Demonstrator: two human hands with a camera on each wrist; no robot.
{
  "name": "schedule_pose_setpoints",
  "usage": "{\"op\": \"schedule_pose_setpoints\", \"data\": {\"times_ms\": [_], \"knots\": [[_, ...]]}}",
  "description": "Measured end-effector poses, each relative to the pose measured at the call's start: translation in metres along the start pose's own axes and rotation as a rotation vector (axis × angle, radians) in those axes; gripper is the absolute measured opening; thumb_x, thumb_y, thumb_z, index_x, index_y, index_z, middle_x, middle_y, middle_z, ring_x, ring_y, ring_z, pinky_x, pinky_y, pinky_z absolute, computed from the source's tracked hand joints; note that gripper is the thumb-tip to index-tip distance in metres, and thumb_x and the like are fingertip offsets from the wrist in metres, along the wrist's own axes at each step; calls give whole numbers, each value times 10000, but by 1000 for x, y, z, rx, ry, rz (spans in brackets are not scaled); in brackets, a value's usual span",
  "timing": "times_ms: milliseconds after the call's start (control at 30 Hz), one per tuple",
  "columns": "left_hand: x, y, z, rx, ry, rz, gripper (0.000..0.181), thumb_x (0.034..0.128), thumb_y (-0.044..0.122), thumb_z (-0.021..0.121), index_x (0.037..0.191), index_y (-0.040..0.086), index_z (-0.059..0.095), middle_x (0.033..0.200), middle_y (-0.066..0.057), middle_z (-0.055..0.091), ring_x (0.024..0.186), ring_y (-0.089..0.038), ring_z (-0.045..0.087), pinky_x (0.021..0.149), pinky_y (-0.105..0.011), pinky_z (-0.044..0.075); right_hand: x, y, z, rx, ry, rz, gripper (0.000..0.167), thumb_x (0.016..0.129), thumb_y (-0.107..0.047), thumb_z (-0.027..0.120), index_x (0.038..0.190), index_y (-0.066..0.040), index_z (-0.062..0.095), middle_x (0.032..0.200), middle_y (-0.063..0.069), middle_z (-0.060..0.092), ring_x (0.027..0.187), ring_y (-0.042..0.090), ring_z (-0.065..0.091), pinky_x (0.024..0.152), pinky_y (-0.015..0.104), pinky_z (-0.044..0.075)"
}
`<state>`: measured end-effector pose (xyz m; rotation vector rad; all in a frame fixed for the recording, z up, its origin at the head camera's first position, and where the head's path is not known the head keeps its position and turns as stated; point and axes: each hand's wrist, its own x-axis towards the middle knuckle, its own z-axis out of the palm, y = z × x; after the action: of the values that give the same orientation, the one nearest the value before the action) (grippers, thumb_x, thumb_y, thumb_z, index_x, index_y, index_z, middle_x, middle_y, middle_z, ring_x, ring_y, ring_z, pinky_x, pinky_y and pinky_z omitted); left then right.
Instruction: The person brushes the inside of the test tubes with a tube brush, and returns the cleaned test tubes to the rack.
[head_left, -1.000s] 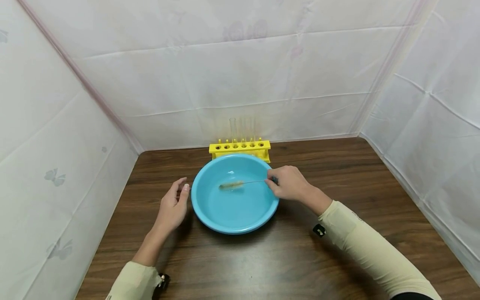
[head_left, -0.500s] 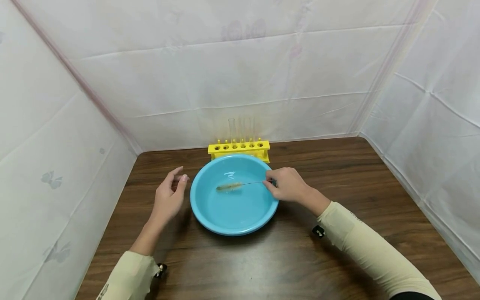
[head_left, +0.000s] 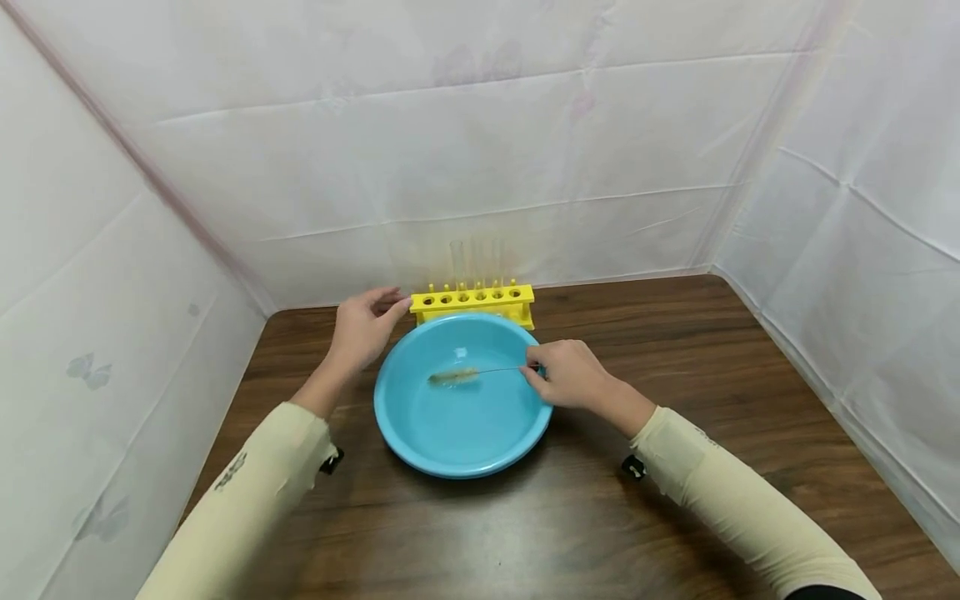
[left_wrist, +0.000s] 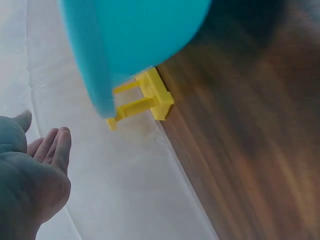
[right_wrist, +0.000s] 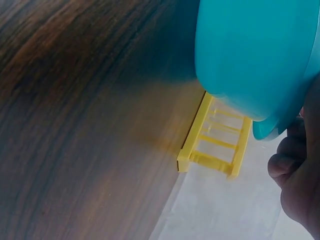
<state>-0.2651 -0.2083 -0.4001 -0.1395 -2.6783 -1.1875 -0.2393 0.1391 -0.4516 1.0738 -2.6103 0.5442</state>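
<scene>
My right hand (head_left: 572,375) grips the handle end of a test tube brush (head_left: 453,377) at the right rim of a blue basin (head_left: 461,425). The brush's bristled head lies inside the basin. My left hand (head_left: 363,327) is beside the left end of a yellow test tube rack (head_left: 472,297), behind the basin. In the left wrist view, the left hand (left_wrist: 42,170) has its fingers extended and holds nothing. Clear test tubes (head_left: 458,265) stand upright in the rack. From the right wrist view, curled right fingers (right_wrist: 287,162) show by the basin's rim, with the brush hidden.
The basin rests on a dark wooden table (head_left: 637,333), close in front of the rack and covering part of its base. White sheeting (head_left: 420,167) hangs behind the table and along both sides.
My left hand has moved forward and right, from beside the basin to the rack's left end. The right hand keeps its grip on the brush and has barely moved.
</scene>
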Motion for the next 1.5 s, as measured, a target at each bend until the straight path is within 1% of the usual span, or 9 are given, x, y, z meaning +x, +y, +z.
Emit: {"op": "schedule_pose_setpoints", "data": {"times_ms": [233, 333, 467, 600, 767, 933, 1133, 1367, 1500], "knots": [[36, 19, 22, -43, -115, -4, 616, 1065, 422, 669, 1579, 114, 526, 1526, -139, 637, 1402, -345, 627, 1145, -512, 537, 2, 1, 3, -19, -12, 9, 265, 1003, -231, 713, 759, -193, 615, 556, -88, 466, 471, 17, 351, 467, 193, 258], [47, 25, 28, -85, -138, -48, 632, 1060, 428, 674, 1591, 132, 506, 1541, -129, 617, 1414, -341, 601, 1170, -514, 519, 2, -1, 4, -9, -8, 2, 271, 999, -227, 717, 751, -191, 612, 553, -91, 457, 468, 14, 346, 462, 191, 255], [58, 30, 27, -122, -172, -98, 646, 1057, 405, 684, 1615, 158, 471, 1575, -111, 579, 1443, -337, 555, 1186, -530, 502, 3, -3, 6, 7, -8, -16, 275, 1000, -224, 712, 743, -190, 620, 555, -91, 462, 473, 4, 354, 464, 183, 266], [65, 35, 23, -87, -224, -77, 639, 1052, 395, 696, 1605, 149, 489, 1584, -112, 577, 1451, -342, 553, 1174, -545, 509, 5, -4, 6, 11, -11, -16, 274, 1003, -218, 711, 741, -192, 636, 561, -90, 471, 477, 0, 366, 470, 181, 278], [70, 41, 28, -79, -286, -71, 595, 1062, 373, 687, 1586, 148, 517, 1572, -102, 595, 1441, -330, 577, 1167, -523, 521, 4, -3, 5, 10, -27, 6, 279, 1002, -215, 713, 735, -194, 634, 560, -93, 458, 475, 4, 368, 470, 181, 273], [73, 45, 35, -101, -265, -83, 558, 1071, 343, 677, 1574, 150, 531, 1540, -96, 620, 1423, -316, 594, 1157, -508, 532, 4, -3, 4, 16, -26, 5, 277, 1002, -217, 711, 737, -190, 634, 568, -88, 473, 483, 7, 375, 475, 182, 285], [77, 49, 39, -86, -246, -95, 515, 1068, 333, 682, 1536, 150, 567, 1503, -94, 640, 1383, -308, 613, 1131, -494, 554, 2, -3, 5, 8, -30, 6, 272, 1006, -222, 707, 744, -196, 640, 575, -88, 490, 489, 3, 380, 480, 183, 296], [80, 48, 43, -74, -220, -48, 442, 1083, 311, 660, 1457, 79, 619, 1449, -125, 663, 1342, -322, 623, 1120, -502, 556, 1, -2, 6, 18, -3, -4, 260, 997, -212, 716, 745, -191, 656, 577, -91, 499, 489, -1, 380, 479, 180, 298], [80, 47, 44, -74, -199, -34, 412, 1088, 294, 652, 1434, 71, 625, 1421, -134, 676, 1320, -324, 629, 1106, -503, 560, 1, -2, 7, 29, 7, -6, 243, 997, -212, 719, 759, -184, 675, 585, -91, 514, 494, -9, 386, 481, 175, 313]]}}
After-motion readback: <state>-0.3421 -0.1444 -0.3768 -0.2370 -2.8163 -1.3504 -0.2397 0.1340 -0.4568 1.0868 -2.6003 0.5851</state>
